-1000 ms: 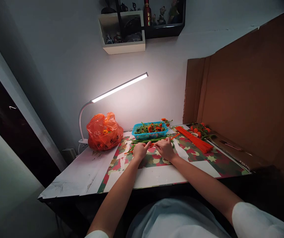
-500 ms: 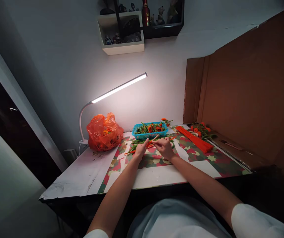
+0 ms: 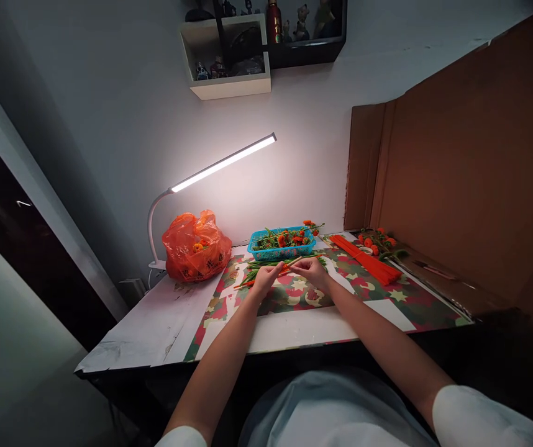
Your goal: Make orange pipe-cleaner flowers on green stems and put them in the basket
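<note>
My left hand (image 3: 266, 279) and my right hand (image 3: 311, 272) are close together over the table, both with fingers pinched. Between their fingertips is an orange pipe cleaner (image 3: 286, 268). A thin, pale stick (image 3: 296, 261) pokes up at the right fingertips, angled to the right; its lower end is hidden. Just behind the hands lie several green pipe cleaners (image 3: 253, 273), partly covered by them. Further right rests a bundle of orange pipe cleaners (image 3: 366, 261), tied around the middle.
A blue basket (image 3: 281, 253) of orange flowers stands behind the hands. To its left are an orange plastic bag (image 3: 196, 251) and a lit lamp (image 3: 224, 163). More orange flowers (image 3: 377, 242) lie at the right, beside a tall cardboard sheet (image 3: 462, 167).
The pale stick has come into view at my right fingertips. The orange strand that stretched out past my right hand is drawn in, and the hands stay close together.
</note>
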The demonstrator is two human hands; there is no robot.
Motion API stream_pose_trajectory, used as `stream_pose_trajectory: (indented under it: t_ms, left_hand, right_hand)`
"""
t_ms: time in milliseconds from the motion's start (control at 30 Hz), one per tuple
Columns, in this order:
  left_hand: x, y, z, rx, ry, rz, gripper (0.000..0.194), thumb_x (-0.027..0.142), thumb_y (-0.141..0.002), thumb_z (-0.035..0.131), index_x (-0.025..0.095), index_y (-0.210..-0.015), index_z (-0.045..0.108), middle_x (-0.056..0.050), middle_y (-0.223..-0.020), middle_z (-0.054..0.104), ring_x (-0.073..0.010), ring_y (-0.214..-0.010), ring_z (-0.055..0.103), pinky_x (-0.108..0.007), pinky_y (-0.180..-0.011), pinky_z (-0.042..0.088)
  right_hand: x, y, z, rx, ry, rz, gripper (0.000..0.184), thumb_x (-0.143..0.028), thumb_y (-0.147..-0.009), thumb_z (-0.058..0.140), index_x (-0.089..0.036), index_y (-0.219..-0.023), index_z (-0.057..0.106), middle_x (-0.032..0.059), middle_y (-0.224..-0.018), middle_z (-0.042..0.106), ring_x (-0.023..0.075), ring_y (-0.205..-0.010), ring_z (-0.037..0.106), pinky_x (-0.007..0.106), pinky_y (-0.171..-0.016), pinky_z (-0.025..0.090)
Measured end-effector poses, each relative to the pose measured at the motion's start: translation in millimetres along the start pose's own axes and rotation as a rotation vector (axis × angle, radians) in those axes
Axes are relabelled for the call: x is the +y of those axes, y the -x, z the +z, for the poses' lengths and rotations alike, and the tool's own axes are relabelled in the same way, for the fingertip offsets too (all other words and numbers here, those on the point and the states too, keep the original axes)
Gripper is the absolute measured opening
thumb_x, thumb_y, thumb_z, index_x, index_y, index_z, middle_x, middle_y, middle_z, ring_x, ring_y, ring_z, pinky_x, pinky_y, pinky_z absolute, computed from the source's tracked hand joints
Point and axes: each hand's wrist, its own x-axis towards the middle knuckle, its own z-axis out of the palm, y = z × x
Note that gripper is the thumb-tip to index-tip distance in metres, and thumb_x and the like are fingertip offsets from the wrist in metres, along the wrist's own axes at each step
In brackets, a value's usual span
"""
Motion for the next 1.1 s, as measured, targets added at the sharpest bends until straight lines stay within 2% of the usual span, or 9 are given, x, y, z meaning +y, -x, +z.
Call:
stream_pose_trajectory:
  t_ms: [133, 367, 600, 700, 867, 1100]
  left_hand:
    - [-1, 2, -4.8, -0.064, -0.040, 0.079, 0.064, 0.077, -0.065, 0.046, 0.018, -0.048, 0.025, 0.005, -0.050, 0.017, -0.0058, -0.050, 0.014, -0.026, -0.049, 0.010]
    - [1, 8, -8.4, -0.150, -0.144, 0.138, 0.061, 0.072, -0.066, 0.051, 0.017, -0.046, 0.033, 0.005, -0.052, 0.016, -0.0063, -0.051, 0.015, -0.025, -0.050, 0.010]
    - [-2, 9, -10.4, -0.182, -0.311, 0.179, 0.062, 0.072, -0.067, 0.049, 0.015, -0.046, 0.039, 0.004, -0.052, 0.018, -0.0068, -0.051, 0.016, -0.026, -0.049, 0.010]
    - [-2, 9, -11.0, -0.174, -0.379, 0.199, 0.060, 0.070, -0.068, 0.050, 0.015, -0.045, 0.042, 0.004, -0.052, 0.019, -0.0072, -0.051, 0.016, -0.026, -0.050, 0.010]
    - [-1, 8, -11.0, -0.141, -0.538, 0.234, 0.060, 0.068, -0.067, 0.053, 0.015, -0.041, 0.039, 0.005, -0.049, 0.018, -0.0079, -0.051, 0.014, -0.027, -0.051, 0.010]
    - [2, 9, -7.3, -0.102, -0.613, 0.182, 0.060, 0.069, -0.070, 0.049, 0.016, -0.043, 0.043, 0.004, -0.045, 0.022, -0.0086, -0.049, 0.016, -0.028, -0.051, 0.011]
  right_hand:
    - [1, 0, -4, -0.052, 0.003, 0.021, 0.051, -0.061, -0.055, 0.071, -0.012, -0.067, 0.069, 0.0033, -0.060, 0.059, 0.0112, -0.054, 0.046, 0.024, -0.049, 0.033]
    - [-1, 3, -14, -0.165, 0.088, 0.051, 0.041, -0.052, -0.053, 0.075, -0.012, -0.061, 0.068, 0.0028, -0.059, 0.061, 0.0111, -0.054, 0.048, 0.024, -0.050, 0.035]
    - [-7, 11, -15, -0.207, 0.152, 0.048, 0.042, -0.055, -0.059, 0.070, -0.013, -0.060, 0.068, 0.0025, -0.052, 0.058, 0.0120, -0.050, 0.049, 0.025, -0.047, 0.035]
    - [-7, 12, -16, -0.223, 0.196, 0.041, 0.037, -0.051, -0.062, 0.069, -0.013, -0.061, 0.068, 0.0025, -0.052, 0.059, 0.0127, -0.050, 0.050, 0.025, -0.047, 0.036]
    - [3, 10, -17, -0.171, 0.422, 0.011, 0.020, -0.034, -0.065, 0.068, -0.014, -0.059, 0.069, 0.0018, -0.053, 0.061, 0.0119, -0.052, 0.051, 0.024, -0.051, 0.034]
    - [2, 9, -15, -0.052, 0.664, -0.051, 0.014, -0.030, -0.068, 0.068, -0.019, -0.060, 0.071, 0.0011, -0.057, 0.066, 0.0131, -0.057, 0.055, 0.026, -0.061, 0.034]
